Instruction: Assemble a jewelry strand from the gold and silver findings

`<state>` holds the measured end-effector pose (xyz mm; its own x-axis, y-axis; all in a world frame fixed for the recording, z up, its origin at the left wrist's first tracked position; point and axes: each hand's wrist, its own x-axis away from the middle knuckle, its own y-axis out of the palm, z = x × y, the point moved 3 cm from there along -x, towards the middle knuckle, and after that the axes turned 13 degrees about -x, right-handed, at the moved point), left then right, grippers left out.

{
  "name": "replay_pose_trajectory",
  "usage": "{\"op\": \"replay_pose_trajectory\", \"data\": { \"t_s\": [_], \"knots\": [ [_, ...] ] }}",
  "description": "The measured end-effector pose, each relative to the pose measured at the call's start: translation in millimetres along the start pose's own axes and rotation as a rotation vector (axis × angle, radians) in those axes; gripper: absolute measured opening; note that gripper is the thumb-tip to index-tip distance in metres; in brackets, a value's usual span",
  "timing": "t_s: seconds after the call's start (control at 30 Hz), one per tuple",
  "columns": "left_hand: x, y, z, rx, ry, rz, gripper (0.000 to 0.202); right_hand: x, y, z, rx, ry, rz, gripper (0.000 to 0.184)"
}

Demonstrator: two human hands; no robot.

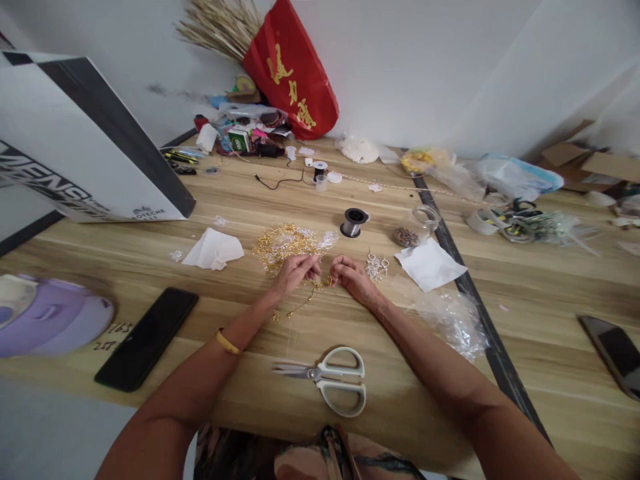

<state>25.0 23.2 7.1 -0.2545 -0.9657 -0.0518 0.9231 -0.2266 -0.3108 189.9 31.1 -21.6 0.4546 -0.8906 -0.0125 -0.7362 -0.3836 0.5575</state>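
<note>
My left hand (296,272) and my right hand (351,276) rest on the wooden table (380,347), fingers pinched together. Between them runs a thin strand with small gold beads (320,283); its tail trails back under my left wrist. Both hands pinch this strand. Just behind my left hand lies a heap of gold ornaments (284,244). A small cluster of silver pieces (377,267) sits right of my right hand. A spool of clear thread (353,222) stands further back.
White-handled scissors (330,379) lie near the front edge. A black phone (148,337) is at the left, another phone (613,353) at the right. Crumpled tissue (214,251), white paper (429,264), a glass jar of beads (418,227), clear plastic (453,320) and a red bag (292,71) surround the work spot.
</note>
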Motion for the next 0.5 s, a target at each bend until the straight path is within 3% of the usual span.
{"op": "replay_pose_trajectory", "data": {
  "t_s": [0.13, 0.27, 0.5],
  "knots": [
    [1.1, 0.0, -1.1, 0.196, -0.067, -0.021, 0.047, 3.3, 2.1, -2.0, 0.125, -0.017, -0.013, 0.023],
    [1.8, -0.3, 1.9, 0.336, 0.003, -0.028, 0.046, 8.2, 10.8, -6.1, 0.33, -0.027, -0.058, 0.027],
    [3.8, 4.1, 7.3, 0.345, 0.081, -0.108, 0.042, 9.1, 16.8, -1.6, 0.463, -0.048, -0.053, 0.028]
  ]
}}
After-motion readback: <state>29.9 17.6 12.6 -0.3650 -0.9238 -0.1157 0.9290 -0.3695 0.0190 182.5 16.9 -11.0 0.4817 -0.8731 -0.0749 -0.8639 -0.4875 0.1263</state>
